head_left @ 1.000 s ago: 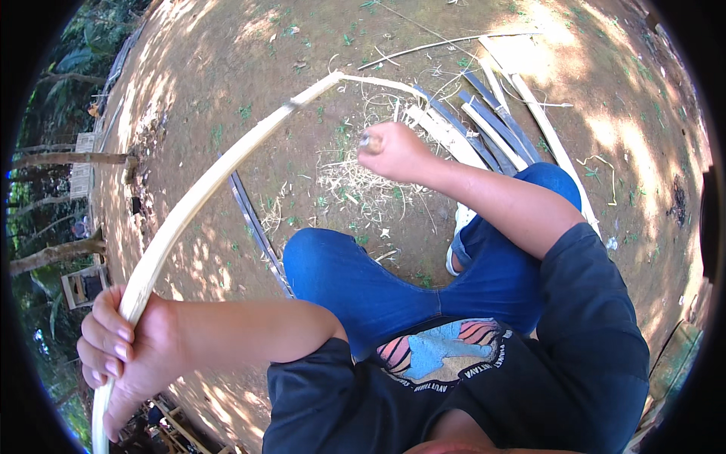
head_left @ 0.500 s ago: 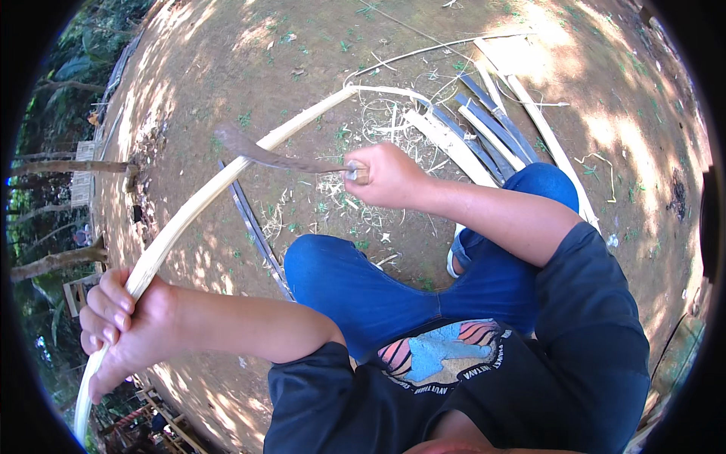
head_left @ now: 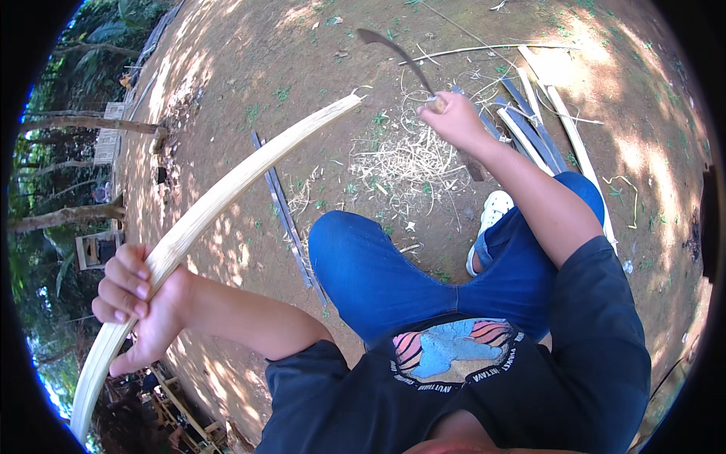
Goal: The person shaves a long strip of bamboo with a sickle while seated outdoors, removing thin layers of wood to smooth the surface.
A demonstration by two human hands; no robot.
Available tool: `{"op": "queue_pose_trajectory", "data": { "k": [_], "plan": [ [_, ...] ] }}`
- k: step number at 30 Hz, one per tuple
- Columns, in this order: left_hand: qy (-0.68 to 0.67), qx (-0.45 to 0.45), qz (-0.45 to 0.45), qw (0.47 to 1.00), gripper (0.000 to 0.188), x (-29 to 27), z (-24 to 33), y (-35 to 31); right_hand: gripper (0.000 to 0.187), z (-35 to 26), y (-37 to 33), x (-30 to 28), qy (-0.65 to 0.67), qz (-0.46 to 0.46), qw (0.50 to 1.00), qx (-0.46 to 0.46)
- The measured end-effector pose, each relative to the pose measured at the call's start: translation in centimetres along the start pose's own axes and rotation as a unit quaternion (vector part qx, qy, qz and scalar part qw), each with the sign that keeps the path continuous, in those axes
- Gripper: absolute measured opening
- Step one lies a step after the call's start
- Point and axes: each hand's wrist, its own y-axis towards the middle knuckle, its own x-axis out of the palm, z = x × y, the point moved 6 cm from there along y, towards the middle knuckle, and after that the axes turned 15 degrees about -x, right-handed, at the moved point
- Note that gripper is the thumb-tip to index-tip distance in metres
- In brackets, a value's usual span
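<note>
My left hand is closed around the lower part of a long pale strip of split wood or bamboo. The strip slants up and to the right, and its far end is frayed with a small curl. In my right hand is the handle of a knife with a long, dark, curved blade. The blade points up and left, apart from the strip and beyond its far end. Below that hand, a heap of thin pale shavings lies on the ground.
Several dark and pale slats lie on the dirt at the right, beyond my right knee. Two narrow dark slats rest left of my left knee. A white shoe shows between my legs. Tree trunks stand at the far left.
The knife has moved from across the strip to the upper right, away from it. The long thin piece trailing from the strip's far end no longer shows there. My left hand keeps its hold.
</note>
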Motion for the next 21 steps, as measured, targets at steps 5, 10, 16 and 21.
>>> {"op": "queue_pose_trajectory", "data": {
  "k": [5, 10, 16, 21],
  "plan": [
    [0.012, -0.060, 0.032, 0.998, 0.050, 1.5, -5.5, -2.2, 0.032, -6.5, -3.8, 3.7, -0.010, -0.125, 0.974, -0.188],
    [-0.021, -0.108, 0.005, 0.994, 0.044, 4.0, -6.6, -3.8, 0.030, -6.0, -4.0, 3.2, -0.025, -0.094, 0.979, -0.177],
    [0.007, -0.052, 0.031, 0.998, 0.043, 6.0, -7.3, -4.1, 0.021, -10.8, -6.8, 3.9, 0.045, -0.130, 0.952, -0.272],
    [-0.012, -0.064, 0.055, 0.996, 0.044, 7.0, -7.2, -4.4, 0.019, -8.8, -5.2, 3.6, 0.029, -0.108, 0.951, -0.287]
  ]
}}
